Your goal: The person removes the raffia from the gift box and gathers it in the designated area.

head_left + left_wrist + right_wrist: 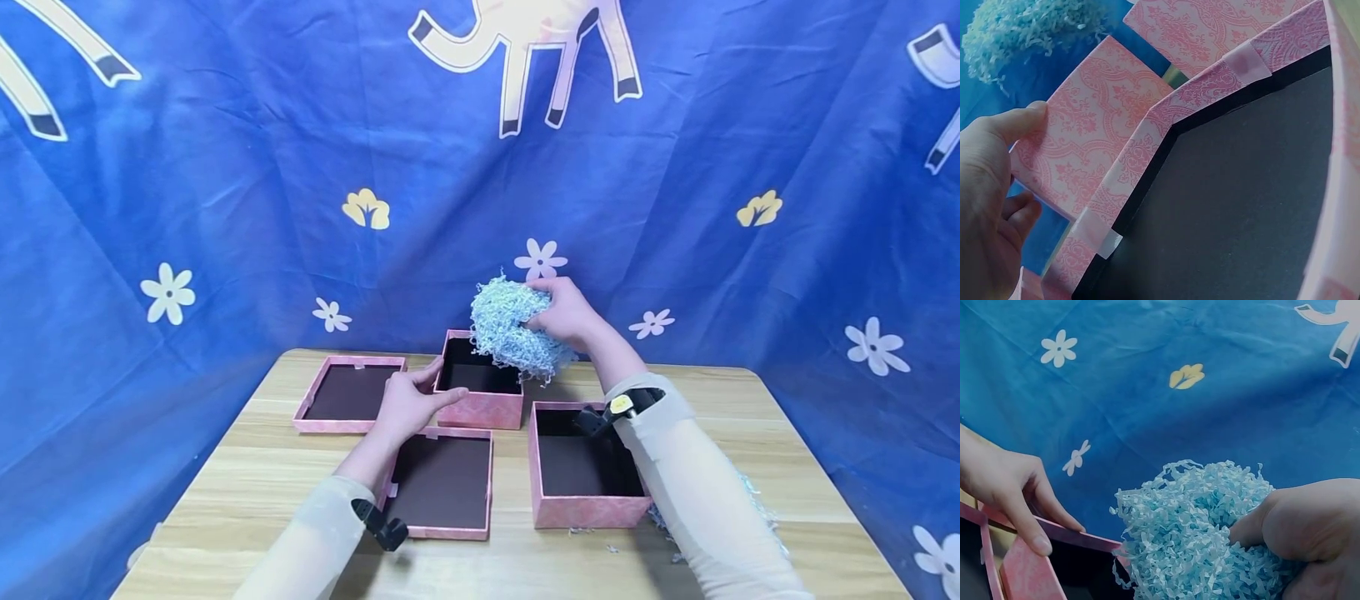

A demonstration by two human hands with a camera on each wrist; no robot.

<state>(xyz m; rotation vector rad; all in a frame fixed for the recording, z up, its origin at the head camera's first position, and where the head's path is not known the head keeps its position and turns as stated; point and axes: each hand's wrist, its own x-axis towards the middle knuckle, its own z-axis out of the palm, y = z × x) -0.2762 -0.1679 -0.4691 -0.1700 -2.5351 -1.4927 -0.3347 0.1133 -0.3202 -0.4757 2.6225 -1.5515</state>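
Observation:
A big clump of light-blue shredded paper (506, 321) hangs over the back pink box (480, 408), partly covering its right side. My right hand (566, 312) grips the clump from the right, the fingertips sunk into it in the right wrist view (1316, 531). The back box has pink patterned walls and a dark inside. At its left front corner my left hand (408, 404) holds it, with the thumb on the front wall and the other fingers around the left side. The left wrist view shows that thumb against the patterned wall (1094, 119).
Two shallow pink lids lie dark side up: one at the back left (352, 392), one in front (442, 483). A second open pink box (592, 510) stands front right, under my right forearm. Loose blue shreds (757, 500) lie right. A blue curtain (247, 250) hangs behind the table.

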